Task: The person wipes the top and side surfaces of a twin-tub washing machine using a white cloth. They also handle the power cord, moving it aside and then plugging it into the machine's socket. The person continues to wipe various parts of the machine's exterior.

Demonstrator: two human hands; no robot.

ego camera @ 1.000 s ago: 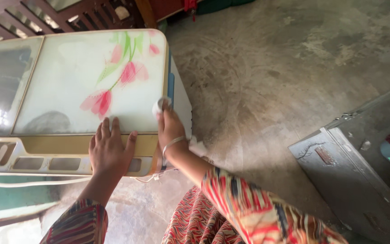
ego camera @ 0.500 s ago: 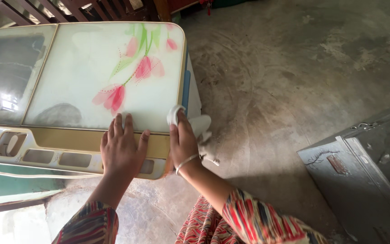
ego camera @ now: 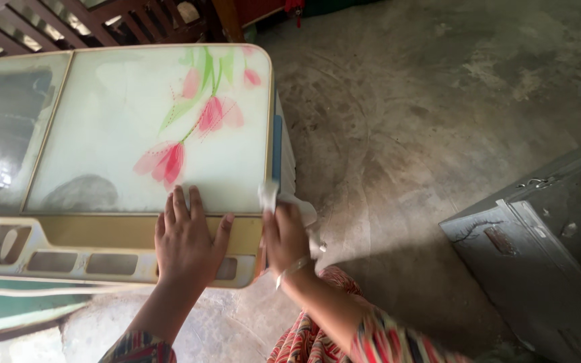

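Note:
A washing machine with a glass lid (ego camera: 136, 101) printed with pink flowers fills the left of the view. My left hand (ego camera: 186, 238) lies flat, fingers spread, on its beige front panel (ego camera: 89, 232). My right hand (ego camera: 285, 235) grips a white cloth (ego camera: 270, 196) and presses it against the machine's front right corner edge. A bangle circles my right wrist. Striped sleeves cover both forearms.
A grey metal trunk (ego camera: 539, 255) stands on the concrete floor (ego camera: 425, 101) at the right. Dark wooden furniture (ego camera: 102, 20) stands behind the machine. A second glass lid (ego camera: 1, 128) covers the machine's left half.
My right hand with the cloth has slid from the lid's right edge down toward me to the front corner. My left hand stayed on the panel.

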